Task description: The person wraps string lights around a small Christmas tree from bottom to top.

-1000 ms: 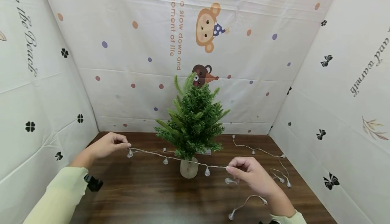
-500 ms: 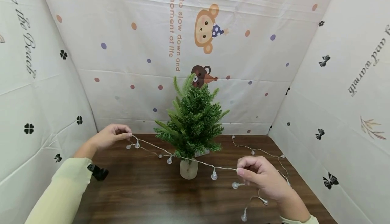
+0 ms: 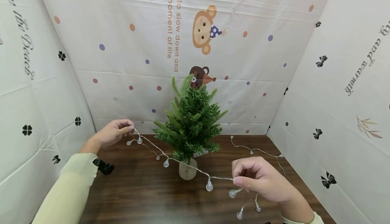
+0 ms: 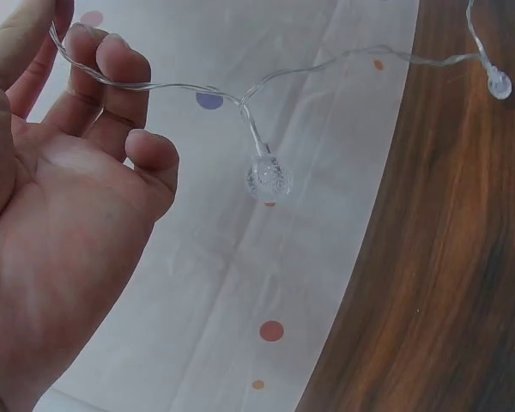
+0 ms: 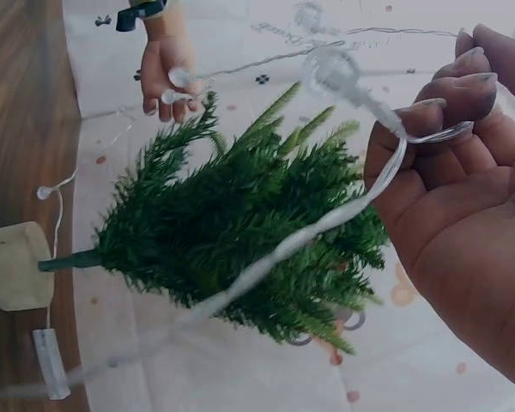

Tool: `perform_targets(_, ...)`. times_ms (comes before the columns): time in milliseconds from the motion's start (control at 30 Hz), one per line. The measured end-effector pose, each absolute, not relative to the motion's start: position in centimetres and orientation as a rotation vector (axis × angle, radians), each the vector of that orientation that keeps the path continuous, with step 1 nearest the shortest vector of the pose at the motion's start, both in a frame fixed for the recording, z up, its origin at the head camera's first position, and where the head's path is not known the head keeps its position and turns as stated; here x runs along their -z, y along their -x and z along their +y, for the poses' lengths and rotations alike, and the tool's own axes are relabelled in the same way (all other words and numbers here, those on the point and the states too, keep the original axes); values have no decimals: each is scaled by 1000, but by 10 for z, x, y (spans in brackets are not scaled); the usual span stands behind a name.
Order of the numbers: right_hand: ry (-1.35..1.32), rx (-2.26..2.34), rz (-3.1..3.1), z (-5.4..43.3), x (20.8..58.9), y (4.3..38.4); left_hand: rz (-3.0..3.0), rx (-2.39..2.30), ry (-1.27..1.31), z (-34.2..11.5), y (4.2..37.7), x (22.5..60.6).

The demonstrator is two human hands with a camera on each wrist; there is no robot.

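My left hand (image 3: 111,134) pinches a clear-bulbed string light (image 3: 155,146) between thumb and fingertips, left of a small artificial Christmas tree (image 3: 192,122). My right hand (image 3: 262,180) pinches the same string at the front right of the tree. Between the hands the strand slopes down to the right, passing in front of the tree's pale round base (image 3: 188,169), with bulbs dangling. In the left wrist view a bulb (image 4: 268,178) hangs just beyond the fingers. The right wrist view has the wire looping over the right fingers, a blurred bulb (image 5: 333,73) close to the camera.
A dark wood table (image 3: 146,197) lies under everything. Behind the base sits a small clear box (image 5: 51,365) joined to the wire. More of the string (image 3: 251,149) lies along the table's right side. White printed cloth walls (image 3: 122,54) enclose the back and both sides.
My left hand has risen and shifted slightly right. The right hand moved right, then came nearer the camera. The strand now slopes more, and its loose right part has been drawn along and partly lifted.
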State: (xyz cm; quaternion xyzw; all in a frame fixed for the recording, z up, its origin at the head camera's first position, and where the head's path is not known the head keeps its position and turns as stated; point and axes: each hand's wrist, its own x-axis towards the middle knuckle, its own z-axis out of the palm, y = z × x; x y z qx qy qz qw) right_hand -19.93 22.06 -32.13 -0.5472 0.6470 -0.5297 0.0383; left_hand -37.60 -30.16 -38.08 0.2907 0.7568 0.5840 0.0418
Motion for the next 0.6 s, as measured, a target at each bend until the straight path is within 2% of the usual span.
perform_targets(433,1903,1808,1728,231,290,206,2385,-1756,-819,-280,395,352)
perform_targets(600,1960,1766,1710,234,285,206,2296,-1816,-864,-268,406,343)
